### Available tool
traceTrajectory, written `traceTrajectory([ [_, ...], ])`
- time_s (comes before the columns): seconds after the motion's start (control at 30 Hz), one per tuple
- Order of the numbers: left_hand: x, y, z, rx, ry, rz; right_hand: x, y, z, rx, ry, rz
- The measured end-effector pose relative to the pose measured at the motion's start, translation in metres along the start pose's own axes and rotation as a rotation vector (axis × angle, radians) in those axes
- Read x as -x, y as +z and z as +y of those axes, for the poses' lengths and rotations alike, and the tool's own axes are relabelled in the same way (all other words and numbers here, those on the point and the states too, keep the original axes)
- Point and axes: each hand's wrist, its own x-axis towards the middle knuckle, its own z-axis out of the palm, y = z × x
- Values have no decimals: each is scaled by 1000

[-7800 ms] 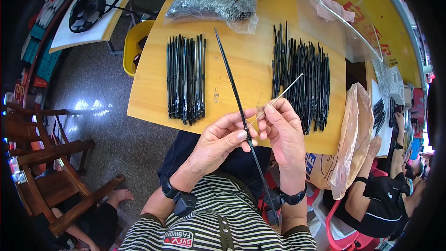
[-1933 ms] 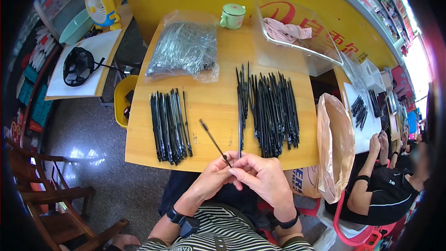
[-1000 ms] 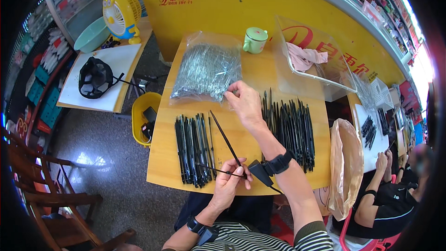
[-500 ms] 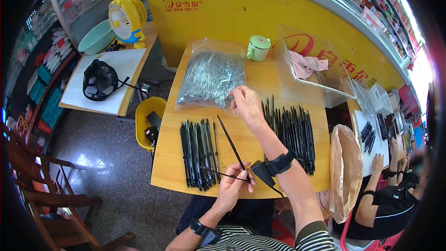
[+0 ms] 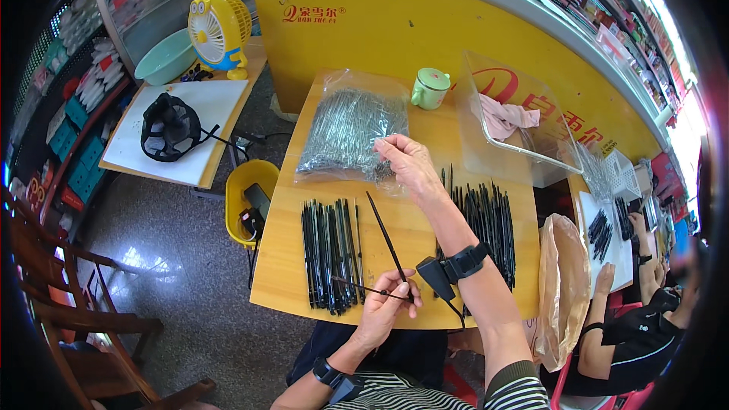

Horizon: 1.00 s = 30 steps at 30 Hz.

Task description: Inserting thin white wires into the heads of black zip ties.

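Observation:
My left hand [image 5: 385,311] is closed around a long black tapered stick [image 5: 386,231] that points up and away, and a thinner dark stick [image 5: 353,285] that crosses it toward the left. The fingers of my right hand [image 5: 414,171] are pinched over the right edge of a clear plastic bag [image 5: 355,129] full of thin silvery pieces; whatever they hold is too small to make out. Slender black sticks lie side by side in a left pile [image 5: 328,258]. Another row of black sticks [image 5: 492,231] lies to the right, partly behind my right forearm.
A green lidded mug [image 5: 431,89] and a clear bin [image 5: 524,133] with a pink cloth [image 5: 505,115] stand at the back. An open brown paper bag [image 5: 563,288] is at the table's right edge. Beyond it, a person [image 5: 634,334] works. A yellow bin [image 5: 247,201] stands to the left.
My right hand has lifted from the bag's near right corner and moved slightly farther away along its edge. My left hand still holds both sticks. The view has shifted slightly.

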Motion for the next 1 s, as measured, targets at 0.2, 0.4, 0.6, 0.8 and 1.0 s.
traceTrajectory([
  [0.2,-1,3,0,-10,-20,-8,-9,-17,10,298,8,73],
  [0.4,-2,1,-1,1,-13,-15,-10,-11,16,668,-101,4],
  [0.6,-2,-1,0,24,-26,-18,-6,-8,6,82,53,-80],
  [0.8,-2,0,-2,35,-53,-17,-13,-10,20,198,-196,-74],
  [1.0,-1,0,0,41,-70,0,-10,-10,12,541,-220,-123],
])
